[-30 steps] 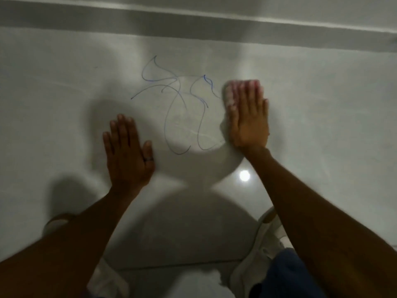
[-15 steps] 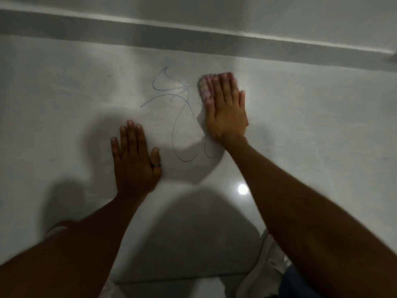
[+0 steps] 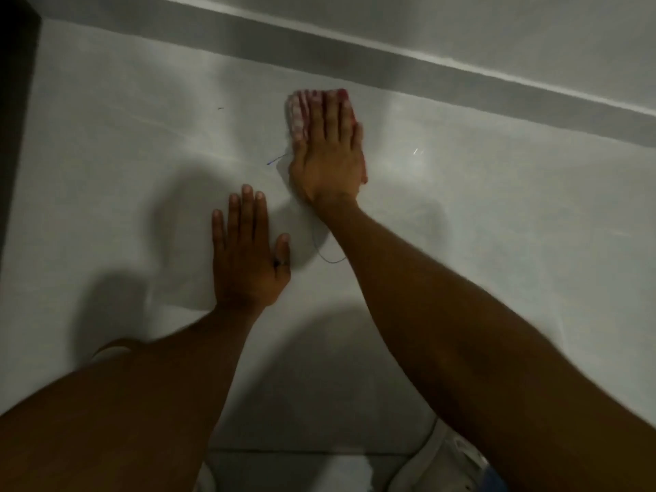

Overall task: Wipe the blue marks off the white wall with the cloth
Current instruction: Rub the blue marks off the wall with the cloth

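Observation:
My right hand (image 3: pixel 328 158) lies flat on a red-and-white cloth (image 3: pixel 300 111) and presses it against the white wall (image 3: pixel 497 225). The cloth sticks out past the fingertips and on the left of the hand. A short blue mark (image 3: pixel 275 160) shows just left of that hand, and a blue curve (image 3: pixel 328 255) shows below the wrist, beside the forearm. Other marks, if any, are hidden under hand and cloth. My left hand (image 3: pixel 246 253) rests flat on the wall lower left, fingers slightly apart, a ring on the thumb, holding nothing.
A grey band (image 3: pixel 461 83) with a white edge runs diagonally across the top. A dark vertical edge (image 3: pixel 14 118) borders the far left. At the bottom are a tile seam, white clothing (image 3: pixel 451 459) and a bit of blue fabric.
My right hand with the cloth has slid left over the scribble, covering or removing most of the blue lines. The left hand stays flat on the wall. The camera view has shifted.

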Tool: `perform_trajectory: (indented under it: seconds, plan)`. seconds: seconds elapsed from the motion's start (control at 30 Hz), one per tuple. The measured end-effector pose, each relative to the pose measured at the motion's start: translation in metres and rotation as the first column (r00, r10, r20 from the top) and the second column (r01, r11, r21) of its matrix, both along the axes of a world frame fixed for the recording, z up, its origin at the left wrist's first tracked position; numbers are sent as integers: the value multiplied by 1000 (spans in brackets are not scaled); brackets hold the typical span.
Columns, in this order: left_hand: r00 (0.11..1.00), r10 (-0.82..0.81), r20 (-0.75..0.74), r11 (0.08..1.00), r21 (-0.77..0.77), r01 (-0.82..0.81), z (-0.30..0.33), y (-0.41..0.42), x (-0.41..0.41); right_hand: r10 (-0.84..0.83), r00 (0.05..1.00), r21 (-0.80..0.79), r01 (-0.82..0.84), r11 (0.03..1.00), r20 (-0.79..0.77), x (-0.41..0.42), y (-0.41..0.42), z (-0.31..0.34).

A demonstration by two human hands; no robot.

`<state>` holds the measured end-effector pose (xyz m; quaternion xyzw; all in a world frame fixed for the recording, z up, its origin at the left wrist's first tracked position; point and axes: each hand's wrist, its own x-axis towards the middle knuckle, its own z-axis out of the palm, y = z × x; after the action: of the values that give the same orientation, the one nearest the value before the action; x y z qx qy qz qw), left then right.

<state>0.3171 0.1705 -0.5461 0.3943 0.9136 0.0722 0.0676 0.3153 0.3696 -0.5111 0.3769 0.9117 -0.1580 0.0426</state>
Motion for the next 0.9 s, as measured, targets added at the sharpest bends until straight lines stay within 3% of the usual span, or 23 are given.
perform_trajectory:
  seconds: [0.1, 0.13, 0.23, 0.27, 0.37, 0.43, 0.5, 0.6, 0.7, 0.8, 0.9]
  plan:
    - [1000, 7, -7, 999, 33, -7, -2, -1, 0, 295, 955, 0, -295, 955, 30, -8, -8, -3]
    - [1000, 9, -8, 999, 37, -8, -2, -1, 0, 313, 950, -1, -313, 950, 16, -8, -3, -3]
    - [999, 6, -42, 999, 35, -4, -2, -2, 1, 67, 997, 5, -67, 998, 25, -8, -3, 1]
    - [999, -1, -53, 1000, 27, 2, -3, -2, 0, 100, 995, -6, -100, 995, 25, -6, -12, 1]
    - [999, -12, -50, 1000, -1, 12, -4, -2, -1, 441, 897, 3, -441, 898, 26, 18, -31, -3]
    - [999, -5, -43, 1000, 0, 5, -3, 0, -1, 511, 859, 16, -512, 859, 35, 43, -26, -5]
    - [999, 0, -33, 1000, 9, 0, -1, 0, 0, 434, 900, 2, -435, 901, 23, 67, -27, -7]
    - [1000, 12, 1, 999, 37, -12, 1, 0, 0, 127, 992, 11, -127, 992, 9, 109, -40, -9]
    - [1000, 15, 0, 998, 54, -15, 2, 0, 0, -133, 991, 31, 133, 991, 11, 145, -81, -10]
    - [1000, 17, 6, 998, 56, -17, 2, -3, 0, 86, 996, -15, -86, 996, 8, 169, -111, -12]
    - [1000, 11, 27, 1000, 29, -12, 2, -2, -2, 463, 886, 0, -463, 886, 20, 177, -59, -14]
